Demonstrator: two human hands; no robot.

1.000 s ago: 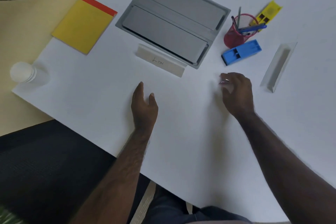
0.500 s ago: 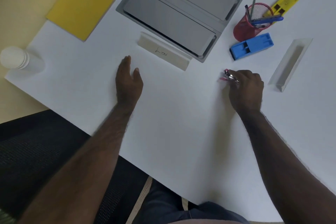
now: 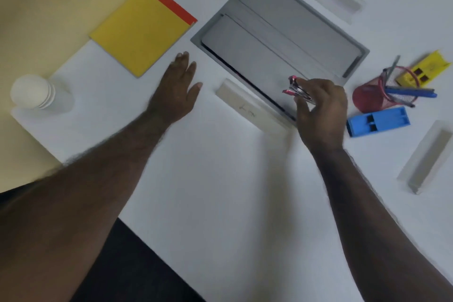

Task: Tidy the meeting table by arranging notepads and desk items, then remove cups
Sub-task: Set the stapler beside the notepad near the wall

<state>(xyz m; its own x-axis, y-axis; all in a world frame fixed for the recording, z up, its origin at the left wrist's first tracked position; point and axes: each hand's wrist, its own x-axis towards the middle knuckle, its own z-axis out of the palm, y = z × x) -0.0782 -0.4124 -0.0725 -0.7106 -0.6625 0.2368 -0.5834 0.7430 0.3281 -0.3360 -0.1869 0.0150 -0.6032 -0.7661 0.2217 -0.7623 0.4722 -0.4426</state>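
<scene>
The right hand (image 3: 321, 110) grips a small pink stapler (image 3: 295, 89) above the table's (image 3: 220, 179) grey inset panel (image 3: 279, 39), the left hand (image 3: 175, 91) lies open and flat, and stacked cups (image 3: 33, 92) stand at the table's left corner.

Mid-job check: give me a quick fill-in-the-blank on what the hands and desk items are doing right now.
1. The right hand holds a small red and metal clip-like item in a ____ grip, lifted off the table.
2. The left hand is open and holds ____.
3. The blue pen lies across the rim of the ____ mesh pen cup.
4. The white cup stands near the table's ____ corner.

Missing words: fingertip; nothing; red; left
</scene>
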